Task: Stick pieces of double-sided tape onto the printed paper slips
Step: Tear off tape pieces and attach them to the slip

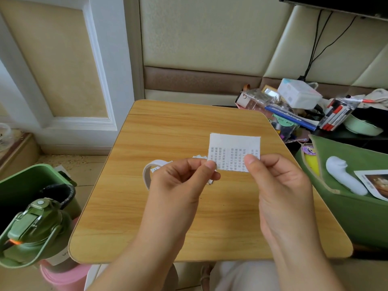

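Note:
A white paper slip (234, 149) with columns of printed text is held up above the wooden table (172, 223). My left hand (180, 181) pinches its lower left corner between thumb and forefinger. My right hand (279, 181) pinches its lower right edge with the thumb on top. Behind my left hand a roll of white double-sided tape (148, 172) stands on the table, partly hidden. Small white pieces (198, 157) lie beside the roll, just past my left fingers; I cannot tell whether they are tape or paper.
A green bottle with a clip lid (35, 225) stands at the lower left beside a green bin (25, 181). To the right sit a green pouch (346, 208) and a cluttered heap of pens and boxes (304, 110). A padded wall rises behind the table.

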